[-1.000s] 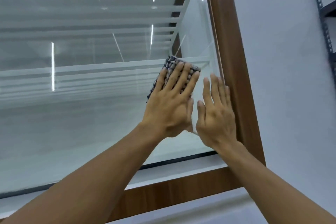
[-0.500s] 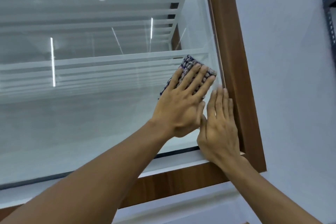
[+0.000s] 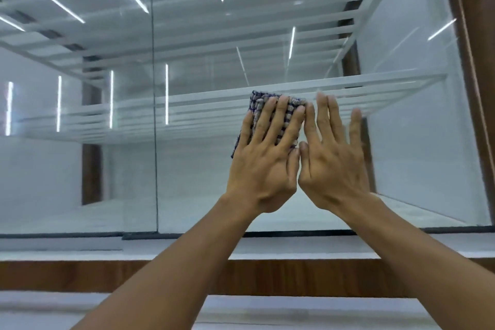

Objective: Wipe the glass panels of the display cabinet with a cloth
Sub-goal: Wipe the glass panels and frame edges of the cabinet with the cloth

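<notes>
Glass panel (image 3: 401,120): left hand (image 3: 263,166) flat, fingers spread, pressing cloth (image 3: 263,104); right hand (image 3: 334,166) flat alongside, empty.

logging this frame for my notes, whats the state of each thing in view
cloth: folded, pressed flat against the glass under the left hand
left hand: open, fingers spread over the cloth
right hand: open, bare, palm toward the glass beside the cloth
glass panel: shut, upright, showing reflected light strips
neighbouring glass panel: shut, its edge overlapping at the vertical seam
cabinet shelves: bare
wooden frame: intact
</notes>
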The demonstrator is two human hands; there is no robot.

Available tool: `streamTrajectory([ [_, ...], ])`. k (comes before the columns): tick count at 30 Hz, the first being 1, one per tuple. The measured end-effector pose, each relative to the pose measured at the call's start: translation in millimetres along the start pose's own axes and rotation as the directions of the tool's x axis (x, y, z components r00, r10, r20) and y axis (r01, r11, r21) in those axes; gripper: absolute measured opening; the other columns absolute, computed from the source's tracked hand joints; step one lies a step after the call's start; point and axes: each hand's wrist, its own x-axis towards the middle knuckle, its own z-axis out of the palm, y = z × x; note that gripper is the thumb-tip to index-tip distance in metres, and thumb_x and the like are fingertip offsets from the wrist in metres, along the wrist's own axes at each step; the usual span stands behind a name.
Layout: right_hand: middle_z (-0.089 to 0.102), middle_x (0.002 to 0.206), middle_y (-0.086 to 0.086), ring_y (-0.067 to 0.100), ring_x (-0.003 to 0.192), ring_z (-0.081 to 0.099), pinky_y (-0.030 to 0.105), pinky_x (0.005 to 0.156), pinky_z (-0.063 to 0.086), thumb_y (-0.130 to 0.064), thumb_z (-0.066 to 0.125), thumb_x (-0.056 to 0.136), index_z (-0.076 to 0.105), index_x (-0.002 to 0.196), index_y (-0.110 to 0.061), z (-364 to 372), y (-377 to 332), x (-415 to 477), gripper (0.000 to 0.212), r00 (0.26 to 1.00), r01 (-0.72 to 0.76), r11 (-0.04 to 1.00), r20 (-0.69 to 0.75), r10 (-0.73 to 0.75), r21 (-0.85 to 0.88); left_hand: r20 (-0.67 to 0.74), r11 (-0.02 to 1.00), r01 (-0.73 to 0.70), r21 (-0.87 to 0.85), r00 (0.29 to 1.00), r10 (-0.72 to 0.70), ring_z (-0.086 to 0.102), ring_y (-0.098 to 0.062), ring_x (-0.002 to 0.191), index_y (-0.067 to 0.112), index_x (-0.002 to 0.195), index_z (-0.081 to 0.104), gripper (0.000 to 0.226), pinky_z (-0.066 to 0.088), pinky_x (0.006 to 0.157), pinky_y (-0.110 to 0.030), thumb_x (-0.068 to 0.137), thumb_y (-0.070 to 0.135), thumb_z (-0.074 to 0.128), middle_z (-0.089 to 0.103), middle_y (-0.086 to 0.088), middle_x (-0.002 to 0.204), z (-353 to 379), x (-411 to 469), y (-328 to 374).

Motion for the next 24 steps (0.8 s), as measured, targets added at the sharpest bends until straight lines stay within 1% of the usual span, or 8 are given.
streamTrajectory([
  [5,0.001,0.170,0.019,0.034,0.158,-0.003,0.066,0.123,0.000,-0.037,0.017,0.103,0.011,0.162,-0.008,21,-77,21,0.066,0.998,0.058,0.998,0.011,-0.059,0.030,-0.033,0.991,0.130,0.017,0.991,-0.130,-0.008,-0.020,0.160,0.020,0.166,0.009,0.064,-0.002,0.130,-0.048,0.106,0.039,0.022,-0.002,-0.005,0.174,-17,-33,-70],
  [10,-0.003,0.170,0.019,0.034,0.158,-0.007,0.069,0.121,0.000,-0.039,0.014,0.105,0.010,0.163,-0.012,42,-144,39,0.064,0.981,0.189,0.982,0.049,-0.190,0.014,-0.061,0.967,0.253,0.026,0.966,-0.251,-0.012,-0.017,0.160,0.023,0.164,0.000,0.066,-0.007,0.130,-0.045,0.104,0.038,0.021,-0.007,-0.003,0.174,-34,-60,-141],
  [13,-0.004,0.169,0.020,0.035,0.157,-0.008,0.071,0.120,0.000,-0.039,0.017,0.104,0.010,0.163,-0.013,49,-157,41,0.065,0.984,0.174,0.985,0.039,-0.174,-0.005,-0.071,0.954,0.300,0.018,0.952,-0.298,-0.013,-0.015,0.159,0.023,0.165,0.001,0.067,-0.010,0.129,-0.041,0.103,0.040,0.020,-0.009,-0.001,0.174,-42,-69,-170],
  [16,-0.007,0.170,0.018,0.035,0.157,-0.009,0.070,0.121,0.000,-0.039,0.019,0.104,0.008,0.163,-0.014,50,-155,39,0.065,0.984,0.173,0.985,0.032,-0.173,0.002,-0.084,0.939,0.342,-0.034,0.935,-0.344,-0.013,-0.017,0.160,0.019,0.166,0.002,0.067,-0.005,0.130,-0.047,0.104,0.037,0.022,-0.009,-0.003,0.174,-43,-89,-178],
  [18,-0.008,0.170,0.018,0.034,0.157,-0.010,0.069,0.121,-0.001,-0.039,0.018,0.104,0.006,0.164,-0.014,49,-155,39,0.066,0.984,0.174,0.985,0.037,-0.174,0.002,-0.081,0.925,0.375,-0.053,0.922,-0.379,-0.011,-0.022,0.160,0.015,0.166,0.002,0.068,-0.002,0.130,-0.051,0.105,0.034,0.024,-0.010,-0.006,0.174,-39,-113,-165],
  [20,-0.007,0.170,0.016,0.033,0.158,-0.009,0.067,0.122,-0.002,-0.040,0.018,0.105,0.007,0.164,-0.015,48,-155,38,0.065,0.985,0.168,0.986,0.037,-0.169,0.022,-0.049,0.942,0.334,-0.029,0.941,-0.335,-0.009,-0.025,0.160,0.013,0.165,0.004,0.068,-0.002,0.130,-0.052,0.105,0.035,0.026,-0.009,-0.009,0.173,-36,-134,-145],
  [23,-0.002,0.171,0.012,0.031,0.158,-0.006,0.062,0.125,0.000,-0.041,0.022,0.106,0.011,0.164,-0.020,42,-146,27,0.063,0.990,0.137,0.988,0.033,-0.140,0.069,-0.002,0.983,0.181,0.026,0.983,-0.181,-0.006,-0.026,0.161,0.014,0.166,0.008,0.068,-0.001,0.129,-0.052,0.105,0.036,0.028,-0.005,-0.010,0.174,-35,-130,-129],
  [24,-0.002,0.171,0.011,0.031,0.158,-0.005,0.061,0.125,0.000,-0.041,0.023,0.106,0.011,0.164,-0.021,39,-139,17,0.062,0.991,0.125,0.990,0.032,-0.127,0.071,-0.011,0.982,0.188,0.027,0.982,-0.188,-0.006,-0.025,0.161,0.015,0.166,0.008,0.068,-0.002,0.129,-0.051,0.105,0.037,0.027,-0.005,-0.010,0.174,-34,-119,-126],
])
